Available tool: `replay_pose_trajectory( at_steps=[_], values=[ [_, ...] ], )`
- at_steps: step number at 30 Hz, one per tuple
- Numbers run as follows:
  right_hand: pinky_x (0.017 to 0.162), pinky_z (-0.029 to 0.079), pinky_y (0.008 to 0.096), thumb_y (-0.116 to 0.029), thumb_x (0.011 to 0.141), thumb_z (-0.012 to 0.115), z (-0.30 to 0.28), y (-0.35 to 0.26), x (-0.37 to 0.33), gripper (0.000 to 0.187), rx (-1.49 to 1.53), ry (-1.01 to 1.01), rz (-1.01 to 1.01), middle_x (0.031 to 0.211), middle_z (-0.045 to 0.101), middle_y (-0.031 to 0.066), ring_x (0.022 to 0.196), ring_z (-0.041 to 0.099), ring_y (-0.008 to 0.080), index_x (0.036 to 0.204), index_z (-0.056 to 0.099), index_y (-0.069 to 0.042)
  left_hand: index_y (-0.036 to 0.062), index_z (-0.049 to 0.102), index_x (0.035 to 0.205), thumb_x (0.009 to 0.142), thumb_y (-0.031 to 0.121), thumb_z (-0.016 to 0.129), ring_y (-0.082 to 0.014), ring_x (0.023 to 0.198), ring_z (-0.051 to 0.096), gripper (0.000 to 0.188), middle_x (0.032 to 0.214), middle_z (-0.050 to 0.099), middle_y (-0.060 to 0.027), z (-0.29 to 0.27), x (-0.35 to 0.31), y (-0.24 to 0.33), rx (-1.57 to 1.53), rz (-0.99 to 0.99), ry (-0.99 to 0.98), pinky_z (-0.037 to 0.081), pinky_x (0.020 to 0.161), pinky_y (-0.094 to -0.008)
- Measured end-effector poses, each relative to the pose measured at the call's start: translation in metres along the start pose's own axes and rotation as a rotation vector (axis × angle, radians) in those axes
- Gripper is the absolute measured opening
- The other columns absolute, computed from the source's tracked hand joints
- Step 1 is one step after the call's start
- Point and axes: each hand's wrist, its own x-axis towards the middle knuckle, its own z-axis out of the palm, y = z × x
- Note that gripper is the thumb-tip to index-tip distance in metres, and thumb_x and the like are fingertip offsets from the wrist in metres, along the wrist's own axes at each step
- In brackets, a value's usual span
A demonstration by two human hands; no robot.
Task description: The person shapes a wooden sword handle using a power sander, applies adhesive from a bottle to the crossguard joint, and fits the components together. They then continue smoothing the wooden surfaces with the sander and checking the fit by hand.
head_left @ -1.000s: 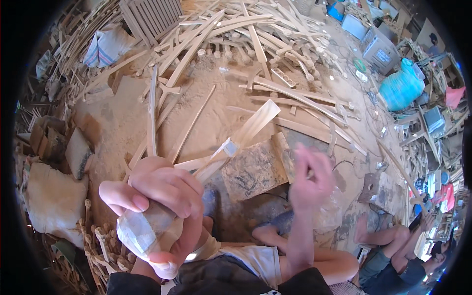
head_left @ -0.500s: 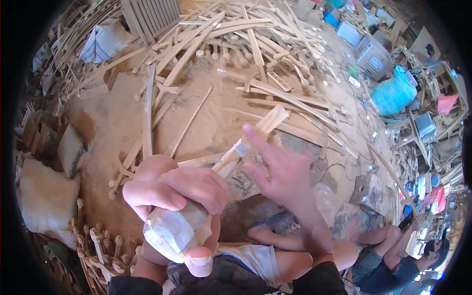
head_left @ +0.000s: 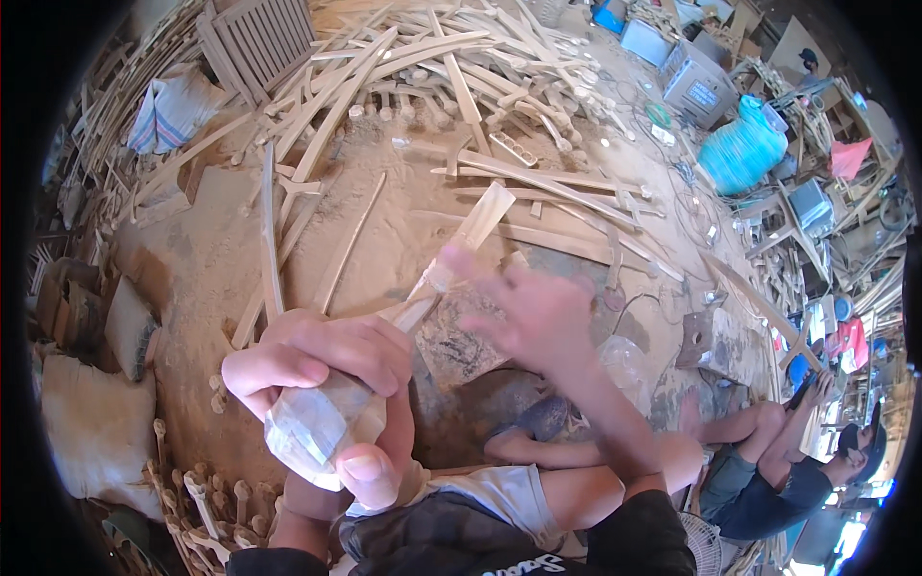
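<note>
My left hand (head_left: 331,374) is wrapped round a pale wooden piece (head_left: 322,427) with a faceted, block-like near end, its thumb pressed against the lower side. Past the fist, a pale wooden shaft (head_left: 485,213) runs up and to the right; I cannot tell whether it belongs to the held piece. My right hand (head_left: 540,312) hovers beside that shaft, somewhat blurred, with its index finger and thumb stretched apart. Nothing shows in its grasp. Under the shaft lies a rough, dusty block (head_left: 466,346).
Long wooden strips (head_left: 384,58) are heaped at the back. Knob-ended wooden pieces (head_left: 199,492) stand at the lower left near a sack (head_left: 96,427). Another person (head_left: 768,485) sits at the right. A blue wrapped bundle (head_left: 744,149) lies at the far right.
The view has shifted, so the surroundings sit further left. My left hand keeps its hold and the faceted end has turned slightly. My right hand has moved a little and is more blurred.
</note>
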Motion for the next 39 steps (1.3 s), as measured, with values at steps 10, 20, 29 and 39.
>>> replay_pose_trajectory(
  at_steps=[10,20,29,39],
  values=[
    [0.059,0.05,0.0354,-0.065,0.095,0.06,0.001,-0.005,-0.004,0.073,0.203,0.043,0.137,0.076,0.065,0.0065,0.064,0.066,0.0231,0.157,0.049,-0.028,0.0068,0.039,0.12,0.095,0.043,0.072,-0.0173,0.053,0.05,0.055,0.079,0.054,-0.0094,0.001,-0.003,-0.005,-0.058,0.06,-0.073,0.045,0.054,-0.0341],
    [0.053,0.045,0.022,-0.003,0.099,0.065,0.077,0.032,-0.099,0.012,1.048,0.709,0.864,0.069,0.062,-0.0015,0.058,0.055,0.005,0.106,0.075,-0.003,0.0039,0.045,0.132,0.098,0.047,0.064,-0.018,0.057,0.048,0.058,0.089,0.048,-0.0121,-0.018,-0.003,-0.017,-0.114,0.184,-0.204,0.04,0.057,-0.0347],
    [0.045,0.042,0.0301,-0.005,0.084,0.078,0.318,0.227,-0.343,0.023,0.749,0.362,1.943,0.072,0.062,0.0052,0.057,0.057,0.0138,0.103,0.065,0.002,0.0042,0.054,0.122,0.092,0.053,0.058,-0.0154,0.055,0.041,0.057,0.087,0.045,-0.0091,-0.018,0.0,-0.024,-0.212,0.107,-0.183,0.033,0.057,-0.0339],
    [0.07,0.055,0.0387,-0.03,0.093,0.079,0.379,0.223,-0.331,0.035,0.479,0.527,1.582,0.098,0.076,0.0143,0.08,0.069,0.0229,0.104,0.074,0.003,0.0068,0.043,0.112,0.085,0.041,0.08,-0.0123,0.049,0.049,0.057,0.078,0.052,-0.0043,-0.008,0.013,-0.029,-0.133,0.202,-0.197,0.04,0.047,-0.0271]
  ],
)
